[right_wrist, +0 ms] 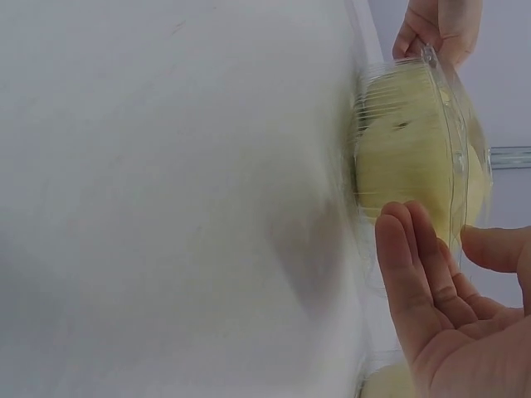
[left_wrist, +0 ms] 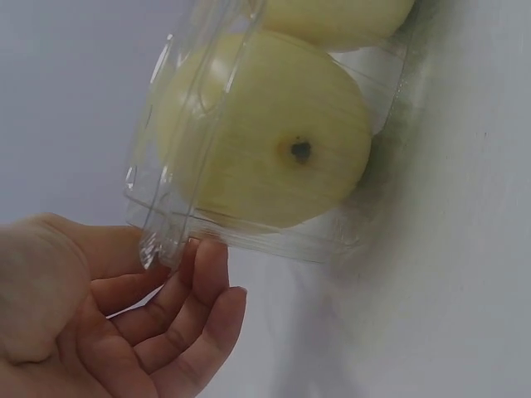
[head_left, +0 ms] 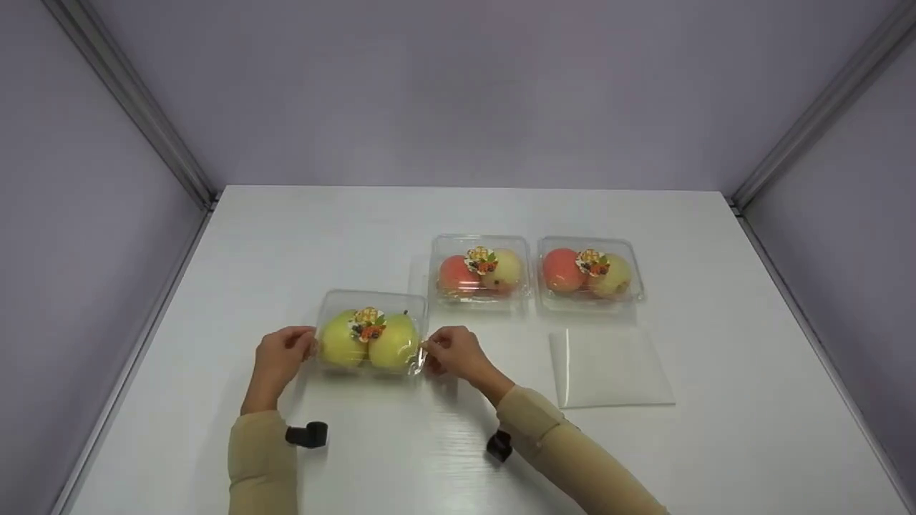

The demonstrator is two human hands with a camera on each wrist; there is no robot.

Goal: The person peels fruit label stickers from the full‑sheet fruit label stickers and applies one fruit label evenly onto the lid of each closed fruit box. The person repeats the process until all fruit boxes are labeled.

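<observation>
1. The white bench carried three clear fruit boxes and a flat clear sheet.
2. The box of yellow fruit sat nearest, left of centre.
3. The left hand and right hand pinched its side rims; seemingly the lid-handling step, calling for an even grip.

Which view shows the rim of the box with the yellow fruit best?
The left wrist view: the clear rim of the yellow-fruit box fills the frame at the left hand fingertips. The right wrist view shows it edge-on beside the right hand. The head view shows it small.
</observation>
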